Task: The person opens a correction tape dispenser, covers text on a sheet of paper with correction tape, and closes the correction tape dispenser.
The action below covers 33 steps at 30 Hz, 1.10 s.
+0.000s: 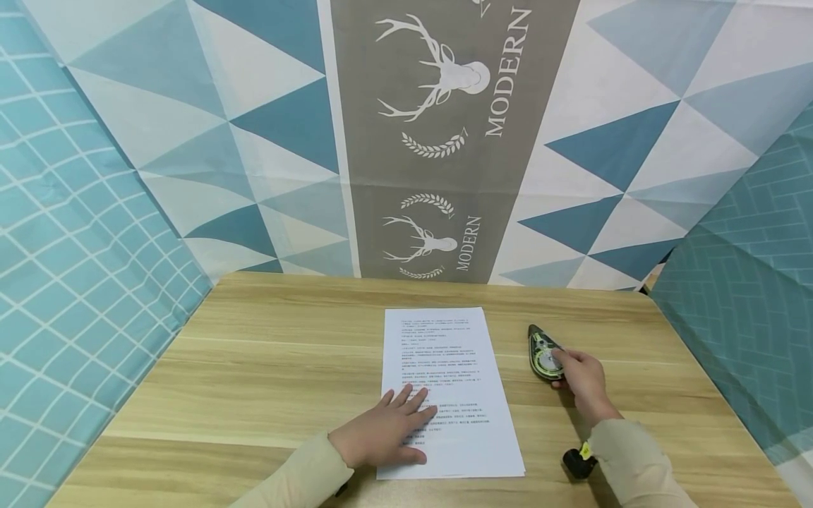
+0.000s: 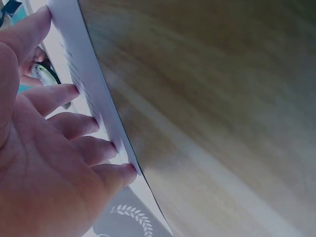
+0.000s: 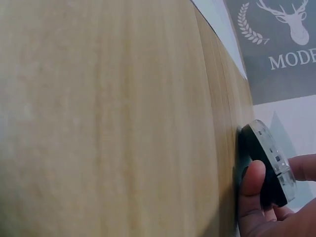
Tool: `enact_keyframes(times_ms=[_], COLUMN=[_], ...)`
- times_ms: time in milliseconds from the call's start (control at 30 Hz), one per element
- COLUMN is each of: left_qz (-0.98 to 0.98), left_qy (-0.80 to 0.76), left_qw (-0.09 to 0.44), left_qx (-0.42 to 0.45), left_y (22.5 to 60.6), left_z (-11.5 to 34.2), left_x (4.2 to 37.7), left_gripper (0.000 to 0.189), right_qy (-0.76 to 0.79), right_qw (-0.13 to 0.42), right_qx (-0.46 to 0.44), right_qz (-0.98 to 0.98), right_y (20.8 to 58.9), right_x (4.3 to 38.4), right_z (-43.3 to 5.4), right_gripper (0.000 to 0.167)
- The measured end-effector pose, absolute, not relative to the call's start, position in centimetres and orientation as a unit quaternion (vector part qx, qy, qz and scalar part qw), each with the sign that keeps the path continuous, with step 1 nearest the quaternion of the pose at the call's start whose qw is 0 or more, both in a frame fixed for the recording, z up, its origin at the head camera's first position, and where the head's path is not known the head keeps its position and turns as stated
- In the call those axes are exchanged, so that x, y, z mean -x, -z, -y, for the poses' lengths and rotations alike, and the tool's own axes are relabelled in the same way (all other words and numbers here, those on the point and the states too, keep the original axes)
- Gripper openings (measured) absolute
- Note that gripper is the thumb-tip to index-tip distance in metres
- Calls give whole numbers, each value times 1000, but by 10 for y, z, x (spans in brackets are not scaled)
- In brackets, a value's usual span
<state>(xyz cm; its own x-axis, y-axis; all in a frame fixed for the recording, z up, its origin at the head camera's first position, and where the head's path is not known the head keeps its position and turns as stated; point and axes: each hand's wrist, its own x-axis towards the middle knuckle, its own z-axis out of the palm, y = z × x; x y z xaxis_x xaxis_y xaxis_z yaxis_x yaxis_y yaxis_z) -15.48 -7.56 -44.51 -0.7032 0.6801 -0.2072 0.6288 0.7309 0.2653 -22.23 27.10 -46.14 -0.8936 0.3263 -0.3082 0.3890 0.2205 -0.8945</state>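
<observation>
A sheet of printed paper [image 1: 444, 339] lies on the wooden table, lines of small text running across it. My left hand [image 1: 387, 427] rests on its lower left part with fingers spread; the left wrist view shows the fingertips [image 2: 111, 150] on the page near its edge. To the right of the sheet, my right hand [image 1: 584, 381] pinches a black and green correction tape [image 1: 543, 356] by its near end. Its narrow tip points away from me. In the right wrist view the correction tape [image 3: 269, 160] is between thumb and fingers, close over the table.
The wooden table [image 1: 254, 367] reaches back to a patterned cloth [image 1: 413, 162] with deer heads and triangles. Blue tiled cloth [image 1: 76, 247] hangs at the left, teal cloth [image 1: 749, 296] at the right. A small black device [image 1: 579, 463] is at the right wrist.
</observation>
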Motion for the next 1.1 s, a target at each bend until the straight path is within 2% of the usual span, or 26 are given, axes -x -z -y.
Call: enact_keyframes(times_ms=[200, 600, 1100], left_qz=[-919, -919, -918], left_qy=[-86, -87, -91], left_qw=[145, 144, 144], left_qx=[-356, -356, -357], left_y=[445, 447, 446], left_z=[75, 75, 76], left_x=[155, 156, 155], left_gripper=[70, 70, 70], right_qy=[557, 438, 425], right_qw=[21, 61, 57], right_qx=[-226, -207, -217], right_qz=[-799, -873, -877], right_y=[460, 453, 455], right_x=[224, 223, 222], right_z=[-271, -279, -278], right_gripper=[57, 69, 63])
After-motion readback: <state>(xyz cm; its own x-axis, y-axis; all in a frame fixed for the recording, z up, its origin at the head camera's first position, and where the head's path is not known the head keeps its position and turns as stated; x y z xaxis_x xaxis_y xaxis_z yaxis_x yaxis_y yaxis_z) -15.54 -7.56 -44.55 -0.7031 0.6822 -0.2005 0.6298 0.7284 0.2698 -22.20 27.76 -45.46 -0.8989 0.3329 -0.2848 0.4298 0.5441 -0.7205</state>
